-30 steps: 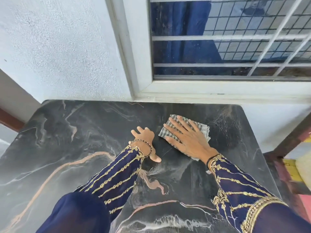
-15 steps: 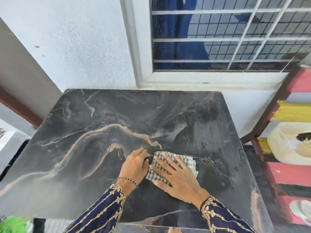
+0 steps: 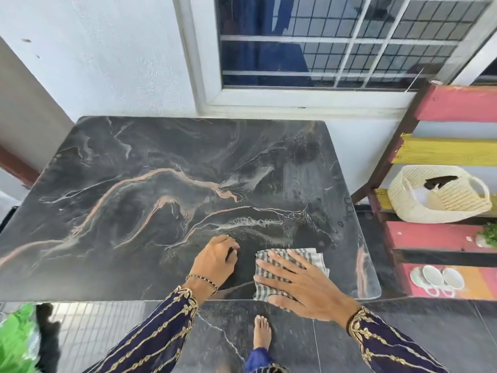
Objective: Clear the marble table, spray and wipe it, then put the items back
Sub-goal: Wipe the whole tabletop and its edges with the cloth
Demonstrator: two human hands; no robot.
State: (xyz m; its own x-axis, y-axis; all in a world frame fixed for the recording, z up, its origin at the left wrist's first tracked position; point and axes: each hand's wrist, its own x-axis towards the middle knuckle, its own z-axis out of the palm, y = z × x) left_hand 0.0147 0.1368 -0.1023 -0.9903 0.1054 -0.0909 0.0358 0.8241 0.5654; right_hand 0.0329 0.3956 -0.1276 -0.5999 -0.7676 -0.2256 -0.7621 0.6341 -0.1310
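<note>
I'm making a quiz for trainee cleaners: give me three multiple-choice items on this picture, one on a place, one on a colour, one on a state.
1. Where does the checked cloth lie on the marble table?
A. at the far left corner
B. near the front edge, right of the middle
C. against the wall at the back

2. What colour is the woven basket on the shelf?
A. cream
B. blue
C. black

3. How does the right hand lie?
A. curled round a spray bottle
B. hanging off the table
C. flat on the cloth, fingers spread

Answers: 1 B, it sits by the near edge; 2 A, its weave is pale cream; 3 C, straight fingers press the cloth.
</note>
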